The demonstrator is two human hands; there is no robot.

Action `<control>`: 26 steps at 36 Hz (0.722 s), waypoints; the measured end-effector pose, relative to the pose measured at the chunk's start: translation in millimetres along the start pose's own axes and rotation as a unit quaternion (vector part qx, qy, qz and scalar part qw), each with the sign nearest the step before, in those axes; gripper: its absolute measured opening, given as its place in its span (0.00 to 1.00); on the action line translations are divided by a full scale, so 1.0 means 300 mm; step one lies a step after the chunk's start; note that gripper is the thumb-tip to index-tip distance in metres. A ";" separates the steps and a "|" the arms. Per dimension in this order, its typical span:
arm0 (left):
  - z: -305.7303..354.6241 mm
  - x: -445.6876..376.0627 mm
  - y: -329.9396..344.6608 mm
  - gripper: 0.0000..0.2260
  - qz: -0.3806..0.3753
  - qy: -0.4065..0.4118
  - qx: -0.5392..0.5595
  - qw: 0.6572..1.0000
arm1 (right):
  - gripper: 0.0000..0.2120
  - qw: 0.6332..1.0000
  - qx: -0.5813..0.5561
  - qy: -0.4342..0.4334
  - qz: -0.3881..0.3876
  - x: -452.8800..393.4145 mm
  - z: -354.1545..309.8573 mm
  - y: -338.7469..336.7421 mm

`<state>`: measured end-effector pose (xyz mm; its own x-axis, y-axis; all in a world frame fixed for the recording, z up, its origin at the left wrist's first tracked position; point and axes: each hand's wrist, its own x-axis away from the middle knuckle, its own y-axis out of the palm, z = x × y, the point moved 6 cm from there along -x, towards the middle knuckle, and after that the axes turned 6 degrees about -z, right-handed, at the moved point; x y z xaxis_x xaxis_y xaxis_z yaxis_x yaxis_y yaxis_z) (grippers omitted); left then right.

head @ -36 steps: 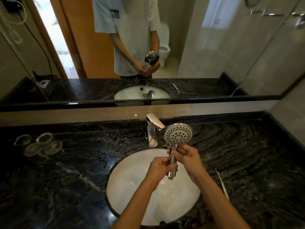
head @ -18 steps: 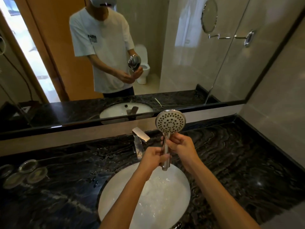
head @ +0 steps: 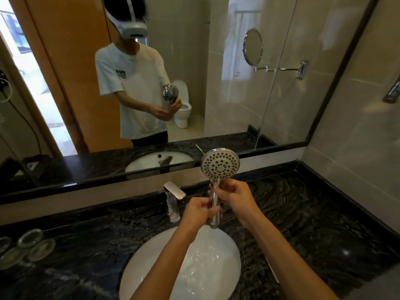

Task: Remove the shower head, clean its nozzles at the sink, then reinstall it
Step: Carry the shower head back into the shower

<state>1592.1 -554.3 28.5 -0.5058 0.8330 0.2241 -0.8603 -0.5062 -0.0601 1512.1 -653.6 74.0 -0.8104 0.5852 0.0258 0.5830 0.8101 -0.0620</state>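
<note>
Now, against a second ago, the shower head (head: 220, 163) sits higher over the sink (head: 229, 252), its face up level with the mirror's lower frame (head: 86, 182); grip unchanged. Reading: inspection of the nozzles; whether they are clean cannot be told, reinstall not yet begun. Head is detached, upright, nozzle face toward the wearer, handle hanging down above the basin, just right of the faucet (head: 173, 200). Left hand (head: 200, 210) wraps the lower handle, fingers curled round it. Right hand (head: 234, 194) pinches the upper handle just under the head; disc stands clear above both hands
</note>
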 end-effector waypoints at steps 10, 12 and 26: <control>0.100 0.049 0.245 0.06 -0.021 0.020 -0.008 1.000 | 0.11 0.998 -0.043 -0.023 0.038 0.147 -0.058 -0.221; 0.107 0.051 0.307 0.06 -0.041 0.020 -0.006 0.999 | 0.11 0.998 -0.032 -0.028 0.051 0.186 -0.064 -0.276; 0.205 0.065 0.873 0.04 -0.280 0.056 -0.045 0.957 | 0.11 0.958 -0.024 -0.025 0.286 0.594 -0.079 -0.728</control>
<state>1361.0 -684.4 76.8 0.0366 0.9893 0.1411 -0.9980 0.0434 -0.0453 1241.7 -725.2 115.7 -0.3593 0.9321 -0.0454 0.9331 0.3595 -0.0052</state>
